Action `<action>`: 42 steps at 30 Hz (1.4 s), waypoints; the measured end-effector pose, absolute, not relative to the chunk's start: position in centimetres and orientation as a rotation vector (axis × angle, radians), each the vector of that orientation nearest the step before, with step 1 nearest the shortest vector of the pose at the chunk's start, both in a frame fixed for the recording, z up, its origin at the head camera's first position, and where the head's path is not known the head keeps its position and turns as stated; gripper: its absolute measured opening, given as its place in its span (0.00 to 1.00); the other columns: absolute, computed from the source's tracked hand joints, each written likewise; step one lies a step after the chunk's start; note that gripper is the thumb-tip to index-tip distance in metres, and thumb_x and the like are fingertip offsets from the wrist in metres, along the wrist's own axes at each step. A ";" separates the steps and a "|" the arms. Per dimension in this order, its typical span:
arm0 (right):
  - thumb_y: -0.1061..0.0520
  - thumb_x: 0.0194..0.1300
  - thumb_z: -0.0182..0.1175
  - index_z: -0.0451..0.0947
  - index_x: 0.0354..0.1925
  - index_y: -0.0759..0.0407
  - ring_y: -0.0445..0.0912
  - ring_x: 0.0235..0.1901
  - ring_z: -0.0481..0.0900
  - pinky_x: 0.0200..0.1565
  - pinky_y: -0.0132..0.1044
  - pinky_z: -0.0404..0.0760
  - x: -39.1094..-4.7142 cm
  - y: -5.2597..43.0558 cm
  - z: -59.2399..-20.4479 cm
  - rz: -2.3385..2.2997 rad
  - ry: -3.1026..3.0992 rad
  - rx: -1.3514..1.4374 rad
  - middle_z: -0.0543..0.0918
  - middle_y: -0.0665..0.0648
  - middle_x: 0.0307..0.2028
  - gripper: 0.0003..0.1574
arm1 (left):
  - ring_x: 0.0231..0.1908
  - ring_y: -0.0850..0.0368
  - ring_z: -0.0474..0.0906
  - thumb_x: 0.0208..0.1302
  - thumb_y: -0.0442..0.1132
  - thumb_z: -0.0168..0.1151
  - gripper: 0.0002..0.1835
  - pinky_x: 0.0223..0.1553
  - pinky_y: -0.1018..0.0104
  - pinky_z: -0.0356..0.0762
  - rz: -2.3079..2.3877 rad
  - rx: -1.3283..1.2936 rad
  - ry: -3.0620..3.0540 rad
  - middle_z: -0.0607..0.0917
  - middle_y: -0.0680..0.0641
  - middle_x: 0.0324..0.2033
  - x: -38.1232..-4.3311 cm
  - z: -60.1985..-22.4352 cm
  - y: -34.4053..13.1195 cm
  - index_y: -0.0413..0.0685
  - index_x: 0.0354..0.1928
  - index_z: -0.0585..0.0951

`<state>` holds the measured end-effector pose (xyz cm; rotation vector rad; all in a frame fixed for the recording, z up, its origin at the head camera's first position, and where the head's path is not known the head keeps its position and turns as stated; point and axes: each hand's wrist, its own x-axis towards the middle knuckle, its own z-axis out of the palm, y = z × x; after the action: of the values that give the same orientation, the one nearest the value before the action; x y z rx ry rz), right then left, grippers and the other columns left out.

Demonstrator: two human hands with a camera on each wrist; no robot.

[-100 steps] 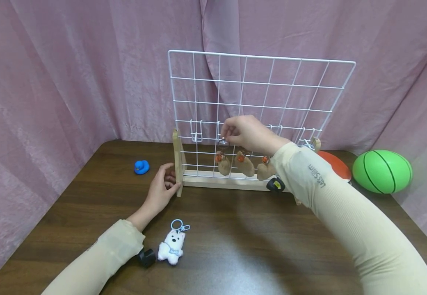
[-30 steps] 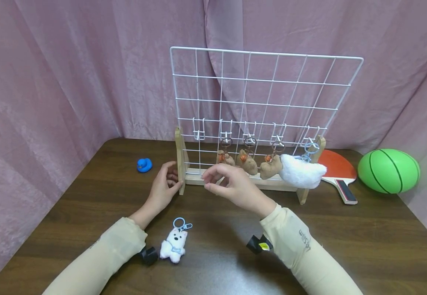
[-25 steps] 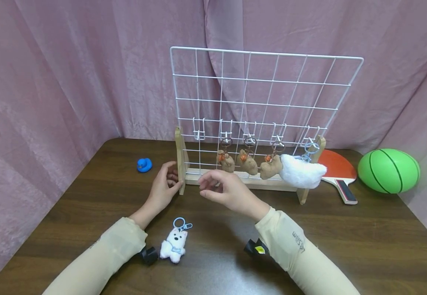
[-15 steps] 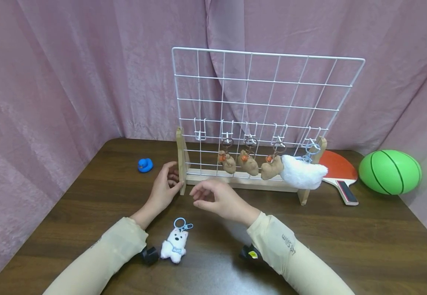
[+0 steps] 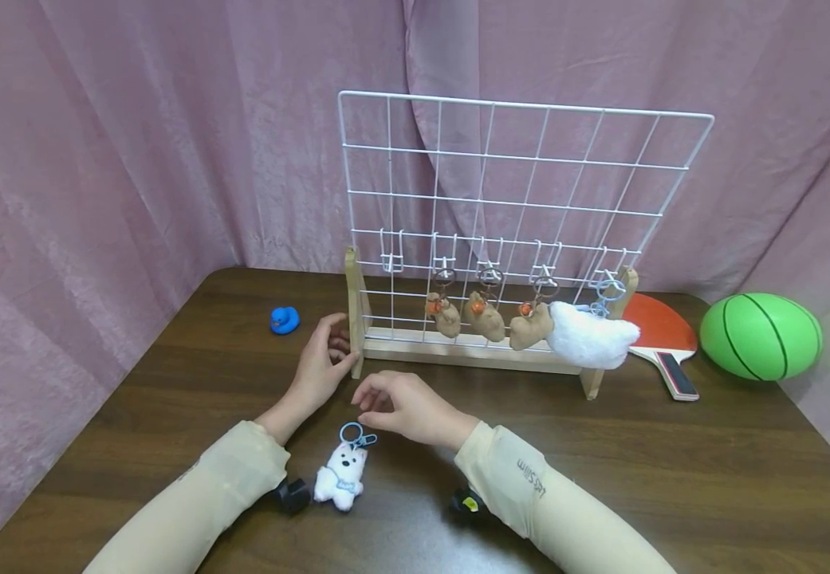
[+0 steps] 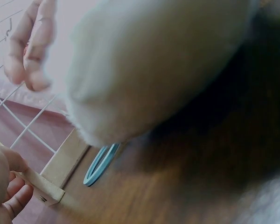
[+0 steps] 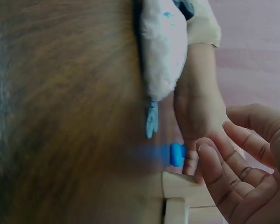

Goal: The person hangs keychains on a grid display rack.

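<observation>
A white plush dog keychain [image 5: 340,478] lies face up on the table, its light blue ring [image 5: 351,433] and clasp pointing away from me. My right hand [image 5: 411,408] hovers just beyond it, fingers loosely bent and holding nothing; in the right wrist view the keychain [image 7: 163,51] appears beside these fingers. My left hand [image 5: 320,363] holds the left wooden upright [image 5: 354,311] of a white wire grid rack [image 5: 522,151], thumb in front and fingers behind. Along the grid hang several brown plush keychains [image 5: 486,319] and, rightmost, a white fluffy keychain [image 5: 590,335].
At the grid's left end, a white hook [image 5: 391,261] carries nothing. A blue rubber duck [image 5: 285,320] sits left of the rack. Right of it are a red table tennis paddle [image 5: 662,335] and a green ball [image 5: 761,336]. A pink curtain [image 5: 171,143] hangs behind the table.
My right hand has left the ring of the leftmost brown keychain, which now hangs from its hook, and has come down and left toward the white dog keychain. My left hand stays on the upright.
</observation>
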<state>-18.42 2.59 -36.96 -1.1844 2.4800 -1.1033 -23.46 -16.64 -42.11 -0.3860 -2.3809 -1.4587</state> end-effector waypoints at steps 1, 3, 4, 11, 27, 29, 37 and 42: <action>0.61 0.62 0.64 0.79 0.44 0.63 0.42 0.37 0.81 0.43 0.34 0.82 -18.5 2.4 -37.2 -1.081 2.483 -1.183 0.84 0.55 0.37 0.12 | 0.43 0.43 0.78 0.56 0.23 0.64 0.32 0.38 0.76 0.78 -1.460 -0.382 -2.381 0.78 0.33 0.46 -23.5 -42.2 -16.6 0.36 0.63 0.64; 0.60 0.61 0.64 0.79 0.44 0.62 0.41 0.37 0.81 0.43 0.31 0.81 -18.6 2.1 -37.5 -1.034 2.496 -1.180 0.84 0.54 0.37 0.12 | 0.43 0.43 0.78 0.57 0.23 0.64 0.32 0.38 0.75 0.79 -1.462 -0.380 -2.382 0.78 0.33 0.46 -23.5 -42.2 -16.6 0.36 0.63 0.64; 0.59 0.61 0.65 0.79 0.44 0.62 0.40 0.36 0.81 0.43 0.30 0.81 -18.6 2.0 -37.6 -1.007 2.503 -1.178 0.84 0.54 0.37 0.12 | 0.43 0.43 0.78 0.57 0.23 0.64 0.32 0.38 0.75 0.79 -1.462 -0.378 -2.384 0.78 0.33 0.46 -23.5 -42.2 -16.6 0.36 0.63 0.64; 0.55 0.61 0.66 0.80 0.44 0.56 0.37 0.35 0.79 0.40 0.24 0.78 -18.8 1.2 -38.0 -0.850 2.522 -1.123 0.84 0.52 0.37 0.13 | 0.44 0.41 0.78 0.57 0.22 0.62 0.33 0.40 0.67 0.81 -1.466 -0.352 -2.414 0.76 0.30 0.47 -22.9 -41.3 -16.3 0.32 0.64 0.62; 0.51 0.58 0.68 0.82 0.43 0.54 0.38 0.35 0.76 0.39 0.26 0.74 -18.9 -0.5 -38.4 -0.521 2.639 -1.150 0.83 0.49 0.35 0.14 | 0.43 0.38 0.78 0.56 0.19 0.61 0.30 0.39 0.68 0.80 -1.460 -0.378 -2.413 0.77 0.28 0.44 -20.8 -38.3 -15.5 0.27 0.61 0.63; 0.51 0.58 0.68 0.82 0.43 0.53 0.38 0.36 0.76 0.39 0.26 0.74 -18.8 -0.6 -38.4 -0.472 2.657 -1.169 0.83 0.49 0.35 0.14 | 0.43 0.38 0.78 0.56 0.19 0.61 0.30 0.39 0.69 0.80 -1.463 -0.371 -2.416 0.77 0.28 0.44 -20.8 -38.2 -15.6 0.27 0.61 0.63; 0.53 0.57 0.69 0.83 0.40 0.53 0.39 0.35 0.74 0.36 0.24 0.72 -18.5 -1.0 -38.3 -0.394 2.687 -1.193 0.81 0.49 0.34 0.12 | 0.43 0.38 0.78 0.56 0.19 0.61 0.30 0.39 0.68 0.80 -1.452 -0.370 -2.422 0.76 0.28 0.44 -21.0 -38.4 -15.5 0.27 0.61 0.63; 0.54 0.57 0.69 0.82 0.38 0.53 0.38 0.35 0.74 0.36 0.24 0.72 -18.5 -1.0 -38.3 -0.410 2.673 -1.202 0.81 0.49 0.34 0.10 | 0.43 0.39 0.78 0.56 0.20 0.62 0.32 0.38 0.67 0.81 -1.450 -0.369 -2.415 0.76 0.29 0.46 -22.4 -40.3 -16.0 0.30 0.62 0.63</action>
<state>-18.47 -0.98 -38.27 -1.2023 2.6733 -0.4104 -22.35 -16.00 -40.31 -0.3689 -2.4153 -1.4503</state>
